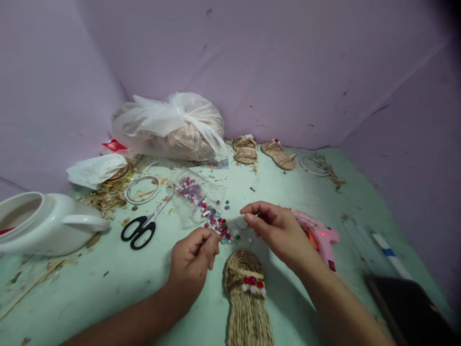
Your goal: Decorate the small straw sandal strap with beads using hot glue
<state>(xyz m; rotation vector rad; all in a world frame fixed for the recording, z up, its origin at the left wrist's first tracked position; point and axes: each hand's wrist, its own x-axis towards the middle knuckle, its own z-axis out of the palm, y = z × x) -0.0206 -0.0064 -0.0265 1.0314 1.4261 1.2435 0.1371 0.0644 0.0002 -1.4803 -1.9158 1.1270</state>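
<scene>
A woven straw sandal (248, 302) lies in front of me with red and white beads (253, 284) stuck along its strap. My left hand (192, 264) rests just left of its toe, fingers curled in a loose pinch near a spill of coloured beads (222, 229). My right hand (277, 229) hovers above the toe, thumb and fingers pinched together on something too small to name. A clear plastic cup (196, 196) lies on its side, beads pouring out of it toward both hands.
A pink glue gun (320, 236) with a red light lies behind my right hand. Black scissors (141, 228), a white jug (46, 222), rings (142, 189), a stuffed plastic bag (173, 126), other small straw sandals (278, 154) and a dark tablet (408, 307) sit around.
</scene>
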